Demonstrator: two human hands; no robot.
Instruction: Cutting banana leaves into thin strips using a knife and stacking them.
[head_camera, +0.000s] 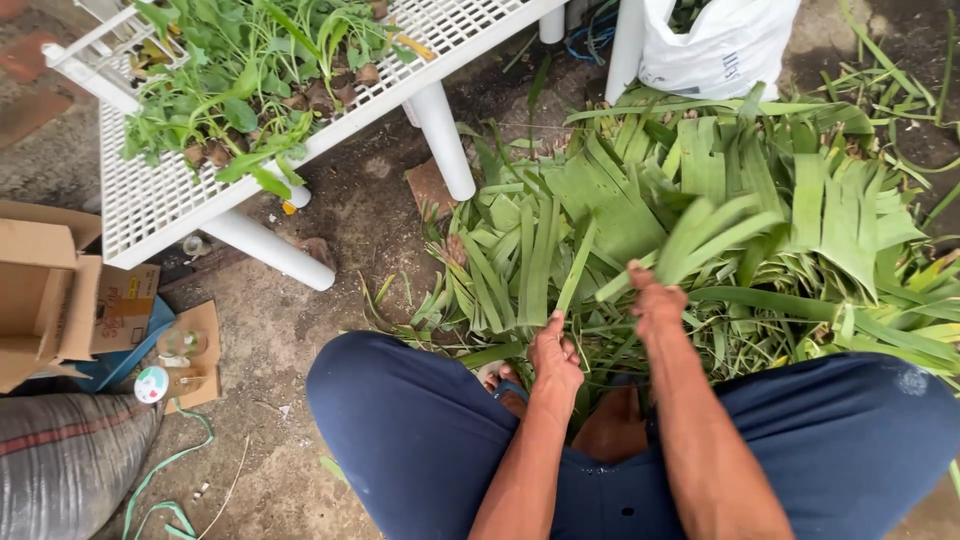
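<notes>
A white mesh table (160, 205) is standing at upper left on thick white legs, with leafy green plants (245, 85) lying on it. A white plastic bag (715, 45) is sitting by the far leg. Open cardboard boxes (50, 290) are resting on the ground at left, near a grey sack (65, 465). A green cord (165, 480) is trailing across the concrete.

The white plastic bag (718, 45) at the top right is cut off by the frame's upper edge, its contents mostly hidden. The right hand (657, 303) has its fingers buried among the long green leaves (700, 210), so its grip cannot be made out. At the lower left, the grey sack (65, 460) runs off the frame
</notes>
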